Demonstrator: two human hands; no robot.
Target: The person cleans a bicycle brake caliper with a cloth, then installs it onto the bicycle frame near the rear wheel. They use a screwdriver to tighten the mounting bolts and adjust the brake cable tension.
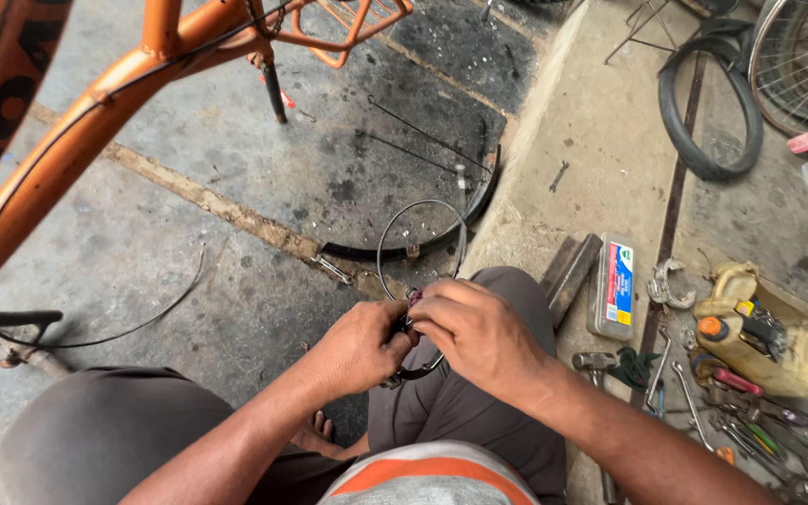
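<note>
I've got left hand [359, 348] and right hand [479, 332] fingers both pinched on the small dark brake part [411, 325], cable loop [420, 234] rising above it.

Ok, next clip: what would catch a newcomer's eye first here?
First the two hands at centre, left hand and right hand, pinched together on a small dark brake part with a looped cable rising from it. Next the orange bicycle frame slanting across the upper left. Then the scatter of tools beside a yellow container on the floor at lower right.
</note>
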